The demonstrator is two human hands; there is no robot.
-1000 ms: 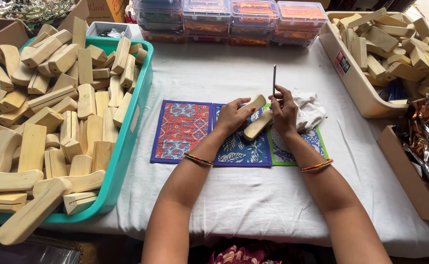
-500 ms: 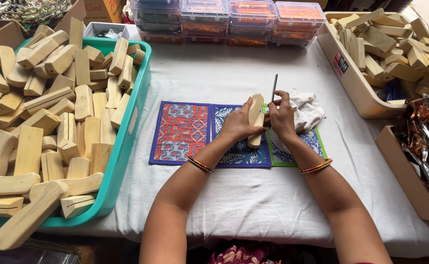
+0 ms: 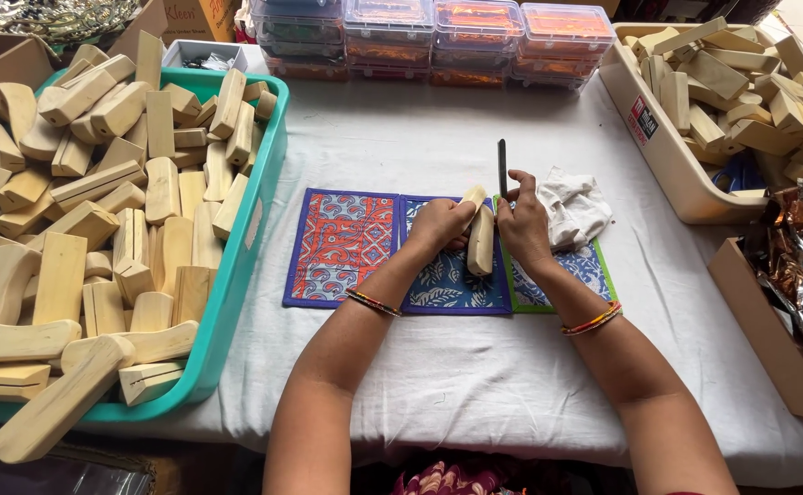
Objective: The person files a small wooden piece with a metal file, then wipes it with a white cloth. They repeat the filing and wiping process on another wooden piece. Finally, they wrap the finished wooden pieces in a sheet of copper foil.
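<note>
**Both hands on a wooden piece over the patterned mats**

Head view: the left hand (image 3: 440, 223) has its fingers curled around a pale wooden piece (image 3: 480, 240), which stands tilted on the blue patterned mat (image 3: 447, 284) at table centre. The right hand (image 3: 522, 225) rests against the piece's other side, fingers pinched on a thin dark tool (image 3: 502, 168) pointing up. A white cloth (image 3: 577, 209) lies just right. The teal bin (image 3: 259, 192) and beige tray (image 3: 658, 156) flank them; bare tablecloth (image 3: 475, 367) lies near the front edge.
</note>
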